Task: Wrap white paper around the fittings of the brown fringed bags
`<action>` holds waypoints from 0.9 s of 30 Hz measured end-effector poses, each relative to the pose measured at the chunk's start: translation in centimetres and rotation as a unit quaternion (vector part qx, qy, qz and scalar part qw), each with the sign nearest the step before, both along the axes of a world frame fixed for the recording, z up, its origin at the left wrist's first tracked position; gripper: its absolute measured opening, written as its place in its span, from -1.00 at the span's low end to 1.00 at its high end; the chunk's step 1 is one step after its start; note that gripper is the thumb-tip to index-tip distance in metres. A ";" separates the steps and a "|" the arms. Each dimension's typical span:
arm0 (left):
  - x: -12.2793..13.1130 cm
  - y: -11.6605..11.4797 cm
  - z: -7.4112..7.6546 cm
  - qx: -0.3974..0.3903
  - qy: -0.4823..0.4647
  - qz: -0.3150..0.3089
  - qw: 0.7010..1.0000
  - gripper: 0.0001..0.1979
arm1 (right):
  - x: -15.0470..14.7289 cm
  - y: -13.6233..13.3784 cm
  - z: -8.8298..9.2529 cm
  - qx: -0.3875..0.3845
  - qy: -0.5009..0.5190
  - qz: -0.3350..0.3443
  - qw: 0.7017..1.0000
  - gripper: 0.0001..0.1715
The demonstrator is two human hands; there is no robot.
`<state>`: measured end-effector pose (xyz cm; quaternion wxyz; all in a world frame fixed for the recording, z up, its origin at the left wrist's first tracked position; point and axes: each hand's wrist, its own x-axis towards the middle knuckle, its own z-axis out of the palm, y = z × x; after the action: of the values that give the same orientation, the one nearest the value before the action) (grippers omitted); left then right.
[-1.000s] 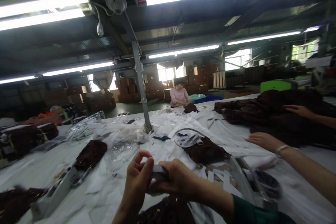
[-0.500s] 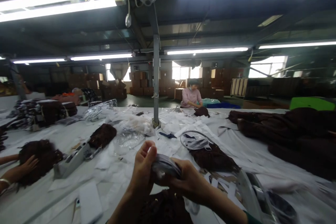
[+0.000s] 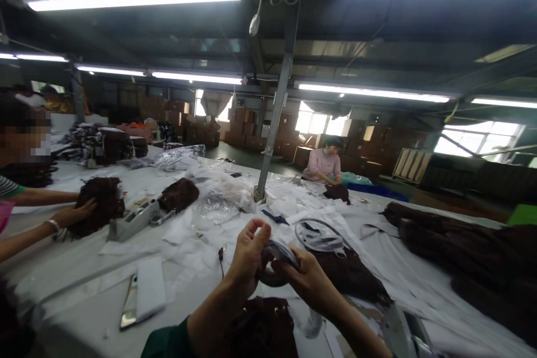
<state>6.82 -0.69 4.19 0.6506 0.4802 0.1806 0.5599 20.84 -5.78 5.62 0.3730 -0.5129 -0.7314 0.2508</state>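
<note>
- Left hand (image 3: 248, 254) and right hand (image 3: 309, 281) are both pinching a grey roll (image 3: 280, 253), holding it above the tabletop (image 3: 84, 271).
- Fingertip grip is looking thin; roll could be slipping onto the wig (image 3: 260, 324) below.

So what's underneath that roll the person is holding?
Below the greyish roll, gripped by the left hand and right hand, lies a dark brown bundle on the white-covered table. The forearms cover part of it, so its full shape is hidden.
</note>
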 end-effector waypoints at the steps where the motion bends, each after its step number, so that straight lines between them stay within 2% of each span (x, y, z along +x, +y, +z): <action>1: -0.1 0.5 -0.4 0.009 0.016 -0.013 1.000 -0.59 | 0.2 0.2 -0.3 0.007 -0.025 -0.008 1.000 -0.68; 3: -0.8 1.5 -0.8 0.074 0.139 -0.084 0.984 -0.54 | 0.9 0.5 -0.9 0.011 -0.123 -0.031 0.992 -0.65; 5: -1.5 2.0 -0.6 0.161 0.295 -0.135 0.932 -0.48 | 1.4 0.8 -1.4 0.012 -0.222 -0.049 0.974 -0.71; 7: -1.7 2.1 0.2 0.225 0.363 -0.116 0.897 -0.49 | 1.6 1.2 -1.6 0.014 -0.238 -0.043 0.970 -0.79; 8: -1.5 2.1 0.6 0.238 0.358 -0.102 0.897 -0.51 | 1.6 1.4 -1.6 0.010 -0.208 -0.033 0.977 -0.80; 9: -1.2 2.0 0.8 0.232 0.331 -0.095 0.910 -0.54 | 1.5 1.7 -1.5 0.003 -0.163 -0.022 0.986 -0.79; 11: -0.3 2.0 0.7 0.163 0.227 -0.092 0.956 -0.56 | 1.4 2.2 -1.4 -0.015 -0.065 0.001 0.998 -0.75; 13: 0.6 2.2 -0.2 0.069 0.100 -0.069 0.990 -0.57 | 1.5 2.5 -1.5 -0.024 -0.012 0.015 1.000 -0.69; 15: 0.9 2.7 -1.6 0.022 0.042 -0.044 0.998 -0.57 | 1.9 2.6 -2.2 -0.024 -0.013 0.015 1.000 -0.61; 17: 0.6 3.4 -2.9 0.041 0.122 -0.081 0.988 -0.55 | 2.4 2.6 -3.1 -0.030 -0.068 0.000 0.997 -0.55; 19: 0.1 4.0 -3.6 0.109 0.270 -0.132 0.948 -0.51 | 2.8 2.6 -4.1 -0.035 -0.148 -0.013 0.988 -0.59; 21: -0.2 4.2 -3.6 0.186 0.358 -0.134 0.905 -0.53 | 2.9 2.7 -4.8 -0.037 -0.203 -0.009 0.978 -0.69; 22: -0.1 4.1 -3.5 0.208 0.364 -0.122 0.899 -0.57 | 2.9 2.9 -5.0 -0.041 -0.203 -0.005 0.978 -0.73; 24: 0.4 3.9 -3.4 0.196 0.316 -0.112 0.922 -0.59 | 2.7 3.3 -5.2 -0.052 -0.156 -0.005 0.986 -0.77; 27: 1.4 3.7 -4.0 0.067 0.150 -0.101 0.981 -0.54 | 2.6 3.9 -5.4 -0.058 -0.038 0.007 0.998 -0.67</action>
<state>8.26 3.00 0.16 0.6356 0.6175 0.1887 0.4233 23.47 -1.84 0.24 0.3128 -0.5377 -0.7328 0.2755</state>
